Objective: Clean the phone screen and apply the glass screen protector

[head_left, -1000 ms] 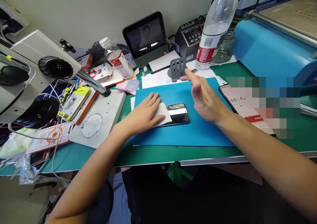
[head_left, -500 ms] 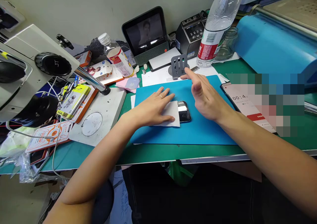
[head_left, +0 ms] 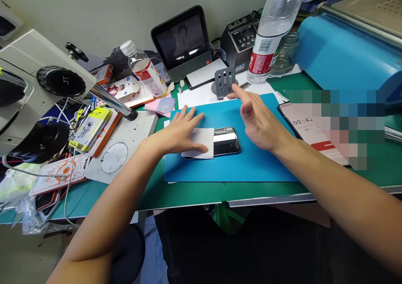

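My left hand (head_left: 179, 134) lies flat with fingers spread on a white square of cloth or paper (head_left: 205, 138). That square covers the left part of a dark smartphone (head_left: 228, 142), whose right part shows a glossy screen with a bright reflection. Beneath the phone is a blue mat (head_left: 216, 171). My right hand (head_left: 259, 118) is held sideways at the right of the phone, apart from it, fingers stretched out and thumb raised; nothing is in it. A grey slotted phone stand (head_left: 225, 83) is just behind its fingertips.
At the right lies a phone showing a timer (head_left: 306, 123). Behind stand a large water bottle (head_left: 265, 52), a small bottle (head_left: 147, 75) and a smart display (head_left: 182, 41). A microscope (head_left: 56, 79) overhangs the left side, near boxes (head_left: 92, 127). A blue machine (head_left: 342, 58) occupies the right back.
My left hand has slid left with the white square, baring more of the phone's screen. My right hand has kept nearly the same place and pose. The view has shifted slightly.
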Demonstrator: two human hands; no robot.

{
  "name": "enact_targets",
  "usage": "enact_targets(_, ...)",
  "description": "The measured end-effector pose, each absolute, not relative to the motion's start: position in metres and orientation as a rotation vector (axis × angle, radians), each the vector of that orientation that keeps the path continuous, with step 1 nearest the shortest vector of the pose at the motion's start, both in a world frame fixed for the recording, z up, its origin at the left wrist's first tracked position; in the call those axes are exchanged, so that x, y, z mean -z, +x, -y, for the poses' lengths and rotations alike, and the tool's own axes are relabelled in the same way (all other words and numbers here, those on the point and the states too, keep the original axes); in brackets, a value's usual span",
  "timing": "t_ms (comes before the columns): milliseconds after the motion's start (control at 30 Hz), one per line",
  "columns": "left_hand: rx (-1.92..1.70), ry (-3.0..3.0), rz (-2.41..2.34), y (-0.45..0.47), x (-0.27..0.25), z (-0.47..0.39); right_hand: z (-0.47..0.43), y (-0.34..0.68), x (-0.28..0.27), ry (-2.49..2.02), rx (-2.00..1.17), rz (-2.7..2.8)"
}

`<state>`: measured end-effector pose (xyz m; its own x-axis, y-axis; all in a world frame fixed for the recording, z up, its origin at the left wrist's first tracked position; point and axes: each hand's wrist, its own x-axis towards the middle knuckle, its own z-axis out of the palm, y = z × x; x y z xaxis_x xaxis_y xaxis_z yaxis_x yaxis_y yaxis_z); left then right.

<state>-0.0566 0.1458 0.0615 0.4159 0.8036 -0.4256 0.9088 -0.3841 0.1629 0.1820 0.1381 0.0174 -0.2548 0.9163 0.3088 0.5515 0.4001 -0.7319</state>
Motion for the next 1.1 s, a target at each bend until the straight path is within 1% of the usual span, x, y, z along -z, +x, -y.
enact_targets(133,0.402,2.371,-1.401,-0.038,-0.062,-0.143,-0.140,0.181,-0.016,-1.259,-0.641,1.923)
enact_targets(267,0.380,2.391,-1.354,-0.039,-0.060,-0.141,-0.142,0.182,-0.014,-1.263,-0.641,1.915)
enact_targets(500,0.430,2.322,-1.501,-0.066,-0.062,-0.152,-0.141,0.182,-0.016,-1.284,-0.643,1.920)
enact_targets(767,0.415,2.402,-1.370,-0.034,-0.058,-0.147,-0.141,0.182,-0.015,-1.273,-0.645,1.893)
enact_targets(1000,0.506,2.351,-1.480,-0.056,-0.063,-0.156,-0.140,0.181,-0.017,-1.286,-0.639,1.907)
enact_targets(1100,0.528,2.383,-1.470,-0.049,-0.066,-0.159,-0.140,0.181,-0.017,-1.278,-0.624,1.915)
